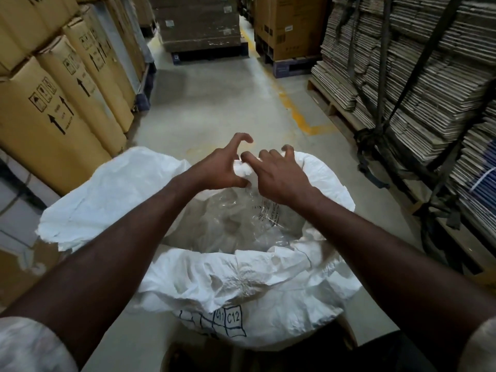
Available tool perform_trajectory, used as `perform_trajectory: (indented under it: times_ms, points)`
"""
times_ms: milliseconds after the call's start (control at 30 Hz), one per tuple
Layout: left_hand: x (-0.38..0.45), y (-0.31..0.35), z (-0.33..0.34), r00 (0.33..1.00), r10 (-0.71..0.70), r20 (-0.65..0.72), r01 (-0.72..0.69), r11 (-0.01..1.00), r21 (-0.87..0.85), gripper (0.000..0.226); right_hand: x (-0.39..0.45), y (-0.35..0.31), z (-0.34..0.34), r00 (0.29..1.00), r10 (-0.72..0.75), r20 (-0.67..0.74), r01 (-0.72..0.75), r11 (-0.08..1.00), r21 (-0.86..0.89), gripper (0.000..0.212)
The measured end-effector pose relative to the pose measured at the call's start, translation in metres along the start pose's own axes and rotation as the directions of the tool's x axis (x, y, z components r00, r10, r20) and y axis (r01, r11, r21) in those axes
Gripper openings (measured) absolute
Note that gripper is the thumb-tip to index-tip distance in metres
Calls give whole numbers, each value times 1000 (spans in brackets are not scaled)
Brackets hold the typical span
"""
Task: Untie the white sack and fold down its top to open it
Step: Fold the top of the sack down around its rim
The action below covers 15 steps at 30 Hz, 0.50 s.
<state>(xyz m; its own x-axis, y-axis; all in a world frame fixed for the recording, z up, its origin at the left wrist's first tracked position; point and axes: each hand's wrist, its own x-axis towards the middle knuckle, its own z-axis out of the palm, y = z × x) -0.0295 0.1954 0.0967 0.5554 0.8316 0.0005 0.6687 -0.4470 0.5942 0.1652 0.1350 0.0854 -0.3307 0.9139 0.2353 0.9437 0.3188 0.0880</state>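
**Both hands at the far rim of the opened white sack**

While both forearms reach in from the lower corners of the frame, the white sack (241,285) fills the lower middle of the head view, standing on the grey floor (214,103). Its mouth gapes open: the woven fabric is crumpled and turned outward along the near rim, and a broad flap spreads toward the left of the frame. Near the bottom centre a printed grid in dark ink shows on the sack's outer wall, with the cells "C11" and "C12" readable. Inside the mouth lies a clear plastic liner (241,218), wrinkled and glossy, with small dark print on its right side.

Just above centre, the left hand (220,167) and the right hand (279,178) meet over the far rim. Between them sits a bunched wad of white fabric (243,170). The left hand pinches this wad with its thumb and lower fingers, while its forefinger arches up, hooked and free. The right hand lies on the wad from the right, fingers curled down over the rim's edge.

Tall brown cartons (61,103) with arrow marks line the upper left. Stacks of flattened cardboard (416,76) bound with dark straps fill the upper right, and a yellow floor line (295,111) runs between them.
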Motion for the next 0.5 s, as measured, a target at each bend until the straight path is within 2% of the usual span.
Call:
perform_trajectory:
  times_ms: [33,100,133,200,267,333,400,467,500]
  points:
    - [-2,2,2,998,47,-35,-39,980,197,104,2,3,-1,1000,12,11,-12,1000,15,60]
    - [-11,2,7,961,230,-154,-104,815,570,104,7,7,1,998,45,34,-46,998,36,74]
    - [-18,1,8,926,325,-191,-117,729,675,97,9,9,2,997,68,33,-69,997,38,72]
    - [-32,-8,12,858,457,-236,-108,609,786,81,14,12,7,990,138,33,-140,988,72,58]
    - [-44,-23,14,844,445,-299,1,557,831,77,19,13,11,978,201,59,-208,967,148,49]
    - [-52,-35,15,866,331,-374,143,553,821,82,23,12,13,972,221,85,-233,955,184,47]
    - [-53,-44,15,888,244,-391,178,601,779,78,23,8,15,979,197,60,-204,968,150,55]
    - [-49,-53,16,927,157,-340,113,748,654,71,23,0,17,989,145,36,-147,988,54,70]
    - [-46,-57,16,947,99,-304,83,843,532,70,23,-5,18,994,107,24,-108,994,14,77]
